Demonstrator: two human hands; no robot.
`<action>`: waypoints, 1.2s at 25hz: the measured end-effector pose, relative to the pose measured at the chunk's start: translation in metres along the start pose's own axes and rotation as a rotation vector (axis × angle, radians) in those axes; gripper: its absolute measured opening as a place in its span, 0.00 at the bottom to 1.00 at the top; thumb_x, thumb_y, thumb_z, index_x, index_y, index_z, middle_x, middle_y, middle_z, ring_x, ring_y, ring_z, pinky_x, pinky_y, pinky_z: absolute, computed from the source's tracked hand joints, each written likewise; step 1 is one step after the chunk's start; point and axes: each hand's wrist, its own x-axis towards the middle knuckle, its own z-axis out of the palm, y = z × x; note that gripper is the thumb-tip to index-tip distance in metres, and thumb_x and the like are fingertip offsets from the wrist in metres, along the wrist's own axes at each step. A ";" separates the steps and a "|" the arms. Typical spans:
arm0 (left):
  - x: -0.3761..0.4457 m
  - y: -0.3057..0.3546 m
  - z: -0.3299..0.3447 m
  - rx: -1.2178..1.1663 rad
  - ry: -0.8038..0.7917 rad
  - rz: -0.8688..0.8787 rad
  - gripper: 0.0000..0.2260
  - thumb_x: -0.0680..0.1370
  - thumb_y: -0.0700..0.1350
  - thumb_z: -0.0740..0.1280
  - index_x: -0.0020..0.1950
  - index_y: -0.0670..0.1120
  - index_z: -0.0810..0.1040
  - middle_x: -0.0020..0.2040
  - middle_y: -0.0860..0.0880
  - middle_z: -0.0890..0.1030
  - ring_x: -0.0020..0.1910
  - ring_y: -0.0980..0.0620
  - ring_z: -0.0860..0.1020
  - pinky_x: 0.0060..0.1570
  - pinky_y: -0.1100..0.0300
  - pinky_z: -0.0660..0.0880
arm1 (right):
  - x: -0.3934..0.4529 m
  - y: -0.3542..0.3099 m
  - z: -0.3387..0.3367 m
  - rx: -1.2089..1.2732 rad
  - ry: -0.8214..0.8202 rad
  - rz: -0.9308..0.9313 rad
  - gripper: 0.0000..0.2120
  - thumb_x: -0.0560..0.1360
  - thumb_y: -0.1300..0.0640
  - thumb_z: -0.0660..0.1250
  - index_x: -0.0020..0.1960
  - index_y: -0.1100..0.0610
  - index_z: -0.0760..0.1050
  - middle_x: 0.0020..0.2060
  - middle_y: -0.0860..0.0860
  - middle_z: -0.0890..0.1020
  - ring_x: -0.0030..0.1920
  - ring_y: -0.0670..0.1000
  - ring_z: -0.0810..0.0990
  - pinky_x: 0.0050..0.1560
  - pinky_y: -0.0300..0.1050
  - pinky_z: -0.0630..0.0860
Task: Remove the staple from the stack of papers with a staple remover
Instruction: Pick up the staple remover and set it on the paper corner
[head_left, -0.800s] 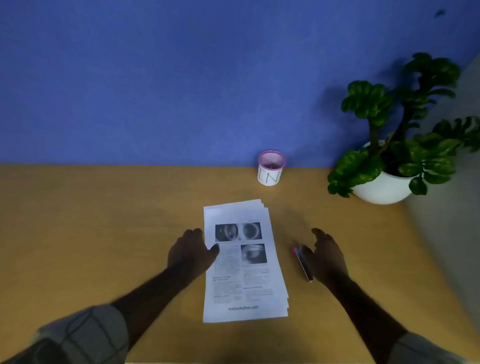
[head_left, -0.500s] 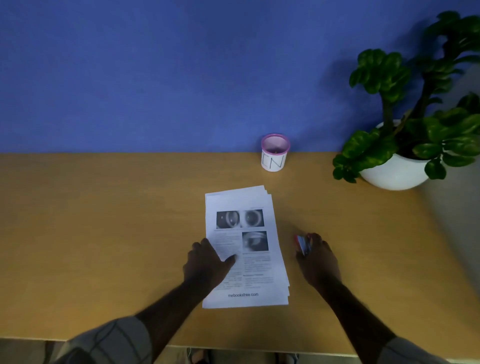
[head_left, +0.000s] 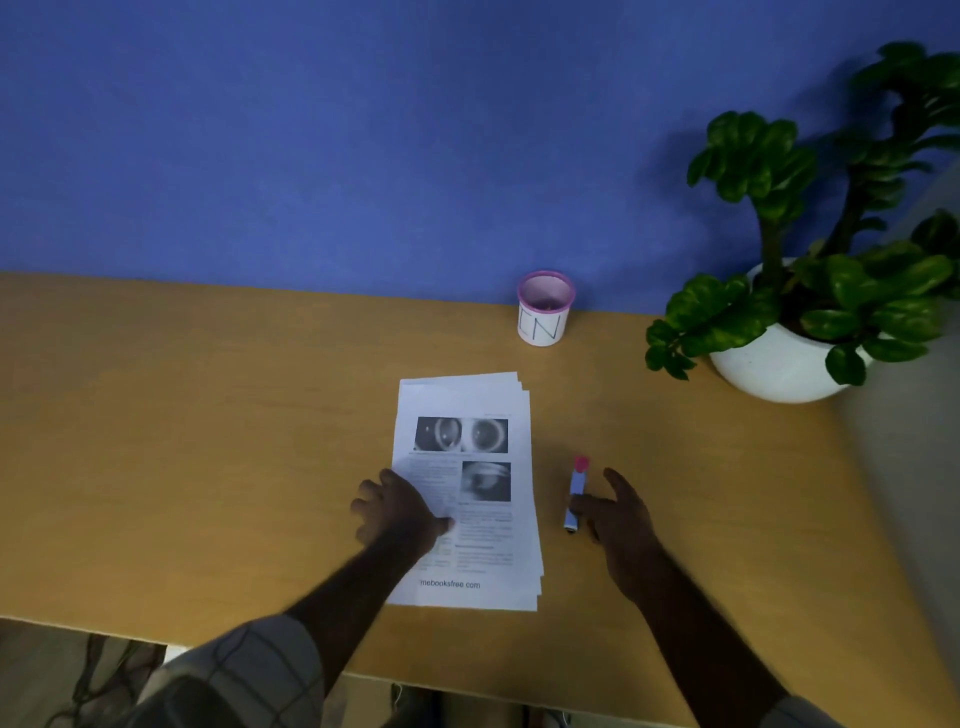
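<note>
A stack of printed papers (head_left: 467, 410) lies flat on the wooden table (head_left: 208, 441), its sheets slightly fanned at the top. My left hand (head_left: 397, 512) rests palm down on the stack's left half, fingers spread. A slim blue staple remover (head_left: 575, 491) with a pink tip lies on the table just right of the stack. My right hand (head_left: 621, 514) is beside it with fingers apart, the thumb touching its lower part. I cannot make out the staple.
A white cup (head_left: 544, 307) with a pink rim and "IN" written on it stands at the back by the blue wall. A potted green plant (head_left: 789, 332) in a white bowl sits at the back right. The table's near edge runs below my forearms.
My right hand has come off the staple remover and opened beside it, so the tool shows in full. My left hand slid down the page and stays on the papers.
</note>
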 end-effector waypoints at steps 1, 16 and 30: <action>0.002 0.000 0.000 -0.018 -0.005 0.003 0.44 0.67 0.55 0.81 0.72 0.41 0.59 0.71 0.39 0.65 0.71 0.38 0.67 0.65 0.45 0.72 | -0.001 -0.001 0.000 0.114 -0.045 0.013 0.37 0.72 0.67 0.71 0.75 0.54 0.60 0.43 0.56 0.81 0.39 0.52 0.78 0.37 0.42 0.73; 0.052 -0.031 -0.026 0.106 -0.101 0.396 0.41 0.67 0.44 0.80 0.73 0.48 0.62 0.71 0.43 0.64 0.69 0.40 0.66 0.63 0.47 0.73 | -0.031 0.004 0.066 0.367 -0.022 -0.043 0.05 0.70 0.67 0.71 0.44 0.65 0.77 0.38 0.58 0.82 0.39 0.54 0.82 0.38 0.45 0.77; 0.050 0.006 -0.026 -0.346 -0.112 0.020 0.30 0.71 0.44 0.75 0.68 0.43 0.65 0.67 0.41 0.68 0.66 0.39 0.70 0.62 0.49 0.74 | 0.002 0.021 0.090 0.479 0.119 -0.041 0.04 0.66 0.66 0.75 0.37 0.64 0.81 0.35 0.59 0.84 0.39 0.56 0.85 0.38 0.43 0.81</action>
